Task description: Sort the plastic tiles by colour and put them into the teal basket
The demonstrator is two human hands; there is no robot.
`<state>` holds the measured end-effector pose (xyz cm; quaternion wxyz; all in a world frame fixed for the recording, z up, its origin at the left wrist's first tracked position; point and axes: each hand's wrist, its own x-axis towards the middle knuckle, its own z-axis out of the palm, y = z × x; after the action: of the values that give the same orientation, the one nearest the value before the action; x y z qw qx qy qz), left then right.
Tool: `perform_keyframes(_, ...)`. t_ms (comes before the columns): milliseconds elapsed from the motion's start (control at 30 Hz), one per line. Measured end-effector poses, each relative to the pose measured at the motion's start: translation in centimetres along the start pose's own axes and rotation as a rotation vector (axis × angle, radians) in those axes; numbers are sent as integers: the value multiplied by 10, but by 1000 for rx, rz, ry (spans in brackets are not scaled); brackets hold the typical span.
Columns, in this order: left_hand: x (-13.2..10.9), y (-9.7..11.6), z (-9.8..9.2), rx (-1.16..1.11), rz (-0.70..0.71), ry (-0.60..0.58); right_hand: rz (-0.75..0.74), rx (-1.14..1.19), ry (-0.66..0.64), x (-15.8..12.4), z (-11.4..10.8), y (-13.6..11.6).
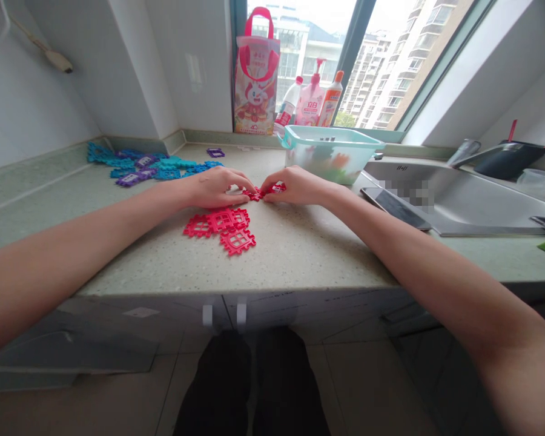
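Observation:
My left hand [217,185] is closed at the fingertips on a red window-shaped interlocking building piece [254,194], low over the countertop. Opposite it, my right hand [294,184] grips a second red piece [278,188], partly hidden under its fingers. The two pieces meet or nearly meet between my fingertips; whether their toothed edges are joined cannot be seen. Just in front of my left hand lie several more red window pieces [237,240], some overlapping.
Blue and purple pieces [138,175] are heaped at the back left, with a lone purple piece [215,152] behind my left hand. A translucent teal basket [318,157] stands behind my right hand. Right of it are a phone [393,209] and the steel sink [463,209]. Bottles [309,103] and a gift bag [255,91] line the window.

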<state>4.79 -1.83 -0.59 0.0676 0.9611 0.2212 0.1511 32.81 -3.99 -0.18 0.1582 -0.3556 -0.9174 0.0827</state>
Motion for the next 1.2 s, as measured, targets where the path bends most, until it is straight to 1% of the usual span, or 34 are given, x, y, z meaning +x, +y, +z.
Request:
perform_keyframes(100, 0, -1, 0, 20, -6, 2, -9, -60, 40, 0, 3, 1)
perform_keyframes(167, 0, -1, 0, 18, -8, 11, 23, -134, 73, 0, 3, 4)
perform_keyframes(200, 0, -2, 0, 13, -10, 14, 58, -165, 67, 0, 3, 6)
perform_keyframes(333, 0, -3, 0, -4, -34, 10, 196, -201, -74, -4, -3, 16)
perform_keyframes(400, 1, -4, 0, -4, -38, 4, 203, -212, -83, -6, -6, 20)
perform_keyframes(533, 0, -4, 0, -2, -40, 8, 202, -234, 16, -7, -8, 20)
perform_keyframes(633, 0, -3, 2, -8, -40, 26, 196, -223, 130, -5, -6, 13)
perform_keyframes(700, -1, -4, 4, -3, -32, 33, 152, -171, 208, -3, -3, 7)
perform_keyframes(767, -1, -4, 5, 24, -28, 36, 96, -87, 232, -1, 1, 3)
perform_keyframes(867, -2, -5, 5, 74, -44, 50, 50, 6, 150, 1, 8, 0)
perform_keyframes(933, -3, -5, 4, 76, -75, 74, 45, 24, 90, 2, 12, -1)
perform_keyframes(1000, -5, -5, 2, 49, -110, 93, 44, 18, 57, 3, 14, -2)
perform_keyframes(1067, -6, -4, 2, 18, -127, 101, 61, -15, 56, 3, 16, -6)
perform_keyframes(1200, -8, -2, 2, -41, -105, 88, 107, -87, 92, 6, 20, -17)
